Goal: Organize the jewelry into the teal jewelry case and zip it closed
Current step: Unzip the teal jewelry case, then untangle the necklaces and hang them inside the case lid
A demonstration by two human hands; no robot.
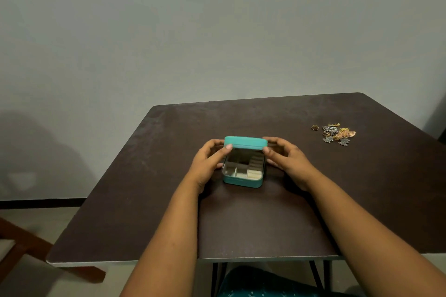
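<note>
A small teal jewelry case [242, 181] sits mid-table with its lid [245, 143] raised partway. Inside I see cream-lined compartments and a ring-roll section, with nothing visible in them. My left hand [209, 163] grips the lid's left corner with thumb and fingers. My right hand [286, 158] holds the lid's right corner the same way. A heap of mixed gold and silver jewelry [338, 134] lies far to the right, with a single gold ring [315, 127] just left of it. Neither hand touches the jewelry.
The dark brown table [169, 212] has its near edge just below my forearms and its far edge close to a plain grey wall. A wooden chair part [21, 241] shows at the lower left, off the table.
</note>
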